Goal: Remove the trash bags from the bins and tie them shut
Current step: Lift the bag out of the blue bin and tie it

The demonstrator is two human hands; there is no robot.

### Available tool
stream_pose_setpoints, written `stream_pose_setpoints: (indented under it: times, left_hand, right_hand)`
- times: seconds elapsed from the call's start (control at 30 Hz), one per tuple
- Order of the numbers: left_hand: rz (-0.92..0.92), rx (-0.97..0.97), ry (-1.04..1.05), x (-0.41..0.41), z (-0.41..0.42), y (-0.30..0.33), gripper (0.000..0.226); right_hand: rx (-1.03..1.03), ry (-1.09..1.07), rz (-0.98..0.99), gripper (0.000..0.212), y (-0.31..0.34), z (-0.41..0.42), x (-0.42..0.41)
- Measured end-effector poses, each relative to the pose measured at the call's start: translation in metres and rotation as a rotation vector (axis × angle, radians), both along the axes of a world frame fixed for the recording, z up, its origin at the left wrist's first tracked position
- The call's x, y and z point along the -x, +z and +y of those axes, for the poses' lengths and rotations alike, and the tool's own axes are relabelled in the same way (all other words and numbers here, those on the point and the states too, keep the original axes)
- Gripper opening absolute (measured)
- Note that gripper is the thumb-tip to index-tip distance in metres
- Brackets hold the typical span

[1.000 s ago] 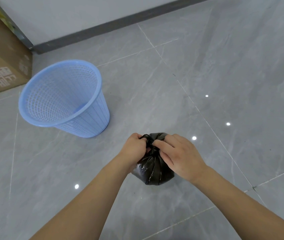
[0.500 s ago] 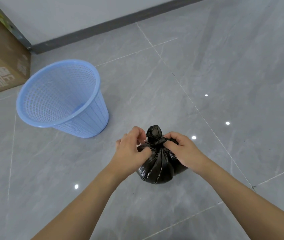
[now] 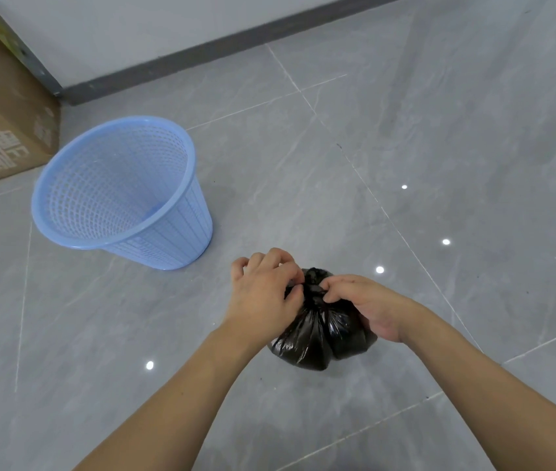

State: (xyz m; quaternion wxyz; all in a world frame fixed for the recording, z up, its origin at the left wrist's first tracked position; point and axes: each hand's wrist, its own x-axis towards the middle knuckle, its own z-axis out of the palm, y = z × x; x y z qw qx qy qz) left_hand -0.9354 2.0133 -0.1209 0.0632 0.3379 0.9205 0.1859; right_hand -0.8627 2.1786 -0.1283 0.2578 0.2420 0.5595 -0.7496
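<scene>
The knot of the black bag point(image 3: 320, 329) is pinched between the left hand point(image 3: 263, 294) and right hand point(image 3: 368, 305), pointing up.

Grey tiled floor point(image 3: 439, 130) under blue bin point(image 3: 154, 232), black bag point(image 3: 317, 338), cardboard box point(image 3: 1, 130).

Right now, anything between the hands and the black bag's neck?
Nothing visible. The left hand and right hand both pinch the gathered neck of the black bag; the blue bin stands apart, off to the left.
</scene>
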Motion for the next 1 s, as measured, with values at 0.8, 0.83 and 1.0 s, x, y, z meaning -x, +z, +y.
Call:
stream_pose_setpoints:
  times: [0.8, 0.83, 1.0]
  left_hand:
    - [0.052, 0.079, 0.023, 0.001, -0.003, -0.011, 0.011]
    - [0.031, 0.078, 0.038, 0.001, -0.005, -0.012, 0.01]
    - [-0.166, -0.045, 0.033, -0.001, -0.019, -0.008, 0.022]
  right_hand:
    - [-0.007, 0.021, -0.074, 0.012, -0.005, -0.012, 0.001]
    - [-0.009, -0.014, -0.075, 0.016, -0.007, -0.012, 0.001]
    - [-0.247, -0.131, -0.057, 0.024, -0.01, -0.004, 0.003]
